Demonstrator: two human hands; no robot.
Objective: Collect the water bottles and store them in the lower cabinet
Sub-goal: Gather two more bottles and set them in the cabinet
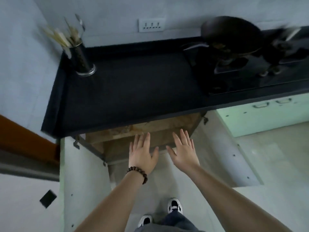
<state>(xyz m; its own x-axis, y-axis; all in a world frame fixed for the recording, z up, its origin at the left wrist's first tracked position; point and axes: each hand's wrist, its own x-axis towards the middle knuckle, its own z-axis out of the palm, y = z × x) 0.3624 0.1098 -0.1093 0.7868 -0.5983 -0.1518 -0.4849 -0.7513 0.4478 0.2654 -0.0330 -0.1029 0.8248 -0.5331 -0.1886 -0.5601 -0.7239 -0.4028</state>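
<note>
The lower cabinet (117,144) under the black countertop (133,91) stands open, both doors swung outward; its brown, stained interior shows. My left hand (142,153), with a bead bracelet on the wrist, and my right hand (184,149) are stretched out side by side in front of the cabinet opening, fingers spread, holding nothing. No water bottle is visible in this view. What lies deeper in the cabinet is hidden by the countertop.
The left cabinet door (83,173) and right cabinet door (222,148) flank my arms. A utensil holder (82,59) stands at the counter's back left. A black wok (232,36) sits on the stove (250,72) at right. A small black object (48,198) lies on the floor.
</note>
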